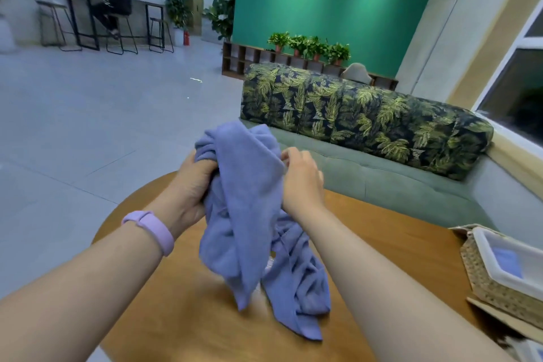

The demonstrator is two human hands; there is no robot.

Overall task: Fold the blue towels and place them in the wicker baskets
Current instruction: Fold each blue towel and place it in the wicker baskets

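One wicker basket [482, 279] at my three o'clock, cut off by the frame, holds a white liner and something blue. My left hand [191, 185] bunches, my right hand [302, 182] pinches, a blue towel [244, 214] above the round table [396, 223]; its folds blur together.

- Bare wooden table [182, 311] lay open at lower left, under my left forearm.
- The hanging blue towel [246, 214] filled the centre, between my hands.
- A wicker basket [484, 288] blocked the table's right edge.
- The sofa [382, 173] closed off the upper right.
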